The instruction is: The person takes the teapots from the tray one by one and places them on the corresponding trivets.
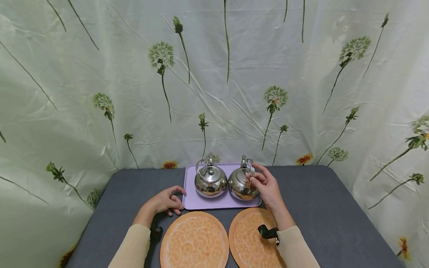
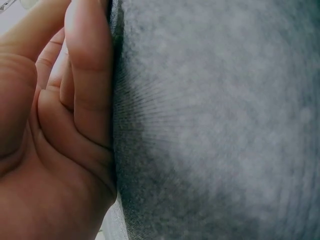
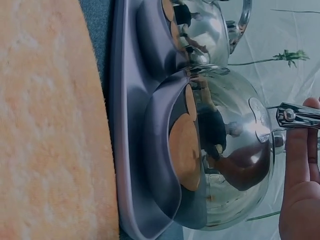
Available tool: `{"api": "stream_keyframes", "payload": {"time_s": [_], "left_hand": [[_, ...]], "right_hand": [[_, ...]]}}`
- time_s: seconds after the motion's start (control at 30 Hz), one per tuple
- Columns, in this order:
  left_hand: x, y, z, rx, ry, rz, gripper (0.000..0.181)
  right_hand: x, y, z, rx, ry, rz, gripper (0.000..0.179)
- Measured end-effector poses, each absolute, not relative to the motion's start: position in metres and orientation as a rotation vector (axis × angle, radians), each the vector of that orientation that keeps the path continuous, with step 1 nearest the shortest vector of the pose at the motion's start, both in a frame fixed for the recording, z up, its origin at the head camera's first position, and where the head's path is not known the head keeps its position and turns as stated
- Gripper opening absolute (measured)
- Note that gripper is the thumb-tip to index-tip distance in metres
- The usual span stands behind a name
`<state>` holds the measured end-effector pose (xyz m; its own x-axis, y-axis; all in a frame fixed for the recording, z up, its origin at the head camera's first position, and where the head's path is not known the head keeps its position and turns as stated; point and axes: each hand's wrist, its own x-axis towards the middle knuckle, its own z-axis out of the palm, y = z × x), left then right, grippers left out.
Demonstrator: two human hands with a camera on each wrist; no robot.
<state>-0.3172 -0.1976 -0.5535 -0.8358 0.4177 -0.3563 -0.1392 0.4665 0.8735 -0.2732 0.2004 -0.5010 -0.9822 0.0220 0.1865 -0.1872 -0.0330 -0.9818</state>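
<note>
Two shiny steel teapots with loop handles stand side by side on a light purple tray (image 1: pixel 193 203). My right hand (image 1: pixel 270 186) pinches the raised handle of the right teapot (image 1: pixel 238 186). In the right wrist view its fingers (image 3: pixel 298 155) meet the handle's hinge above the rounded body, which mirrors the surroundings. The left teapot (image 1: pixel 209 186) stands untouched, its handle tipped to the left. My left hand (image 1: pixel 164 201) rests with loosely bent fingers at the tray's left rim. The left wrist view shows that hand's edge lying along the grey tablecloth.
Two round orange placemats (image 1: pixel 194 246) lie in front of the tray, the right placemat (image 1: pixel 248 238) partly under my right forearm. A dark grey cloth (image 1: pixel 326 217) covers the table. Behind it hangs a pale curtain (image 1: pixel 211 81) with dandelion prints.
</note>
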Motion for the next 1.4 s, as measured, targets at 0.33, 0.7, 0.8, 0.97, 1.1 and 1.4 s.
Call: {"api": "stream_keyframes", "payload": {"time_s": [0.33, 0.7, 0.8, 0.97, 1.1, 1.4], "left_hand": [[-0.318, -0.197, -0.554, 0.222, 2.200, 1.358, 0.045], [-0.319, -0.199, -0.555, 0.228, 2.169, 1.393, 0.044], [-0.319, -0.198, -0.555, 0.231, 2.185, 1.388, 0.044], [-0.318, -0.197, -0.554, 0.216, 2.196, 1.384, 0.043], [-0.317, -0.196, -0.553, 0.207, 2.204, 1.381, 0.042], [-0.317, -0.195, -0.556, 0.188, 2.207, 1.379, 0.040]], "right_hand": [[-0.267, 0.200, -0.493, 0.197, -2.047, 2.148, 0.056], [-0.255, 0.203, -0.480, 0.219, -2.036, 2.164, 0.057], [-0.251, 0.202, -0.475, 0.232, -2.022, 2.170, 0.056], [-0.245, 0.202, -0.469, 0.229, -2.016, 2.159, 0.055], [-0.241, 0.203, -0.467, 0.237, -2.025, 2.143, 0.056], [-0.229, 0.203, -0.462, 0.269, -2.020, 2.157, 0.058]]}}
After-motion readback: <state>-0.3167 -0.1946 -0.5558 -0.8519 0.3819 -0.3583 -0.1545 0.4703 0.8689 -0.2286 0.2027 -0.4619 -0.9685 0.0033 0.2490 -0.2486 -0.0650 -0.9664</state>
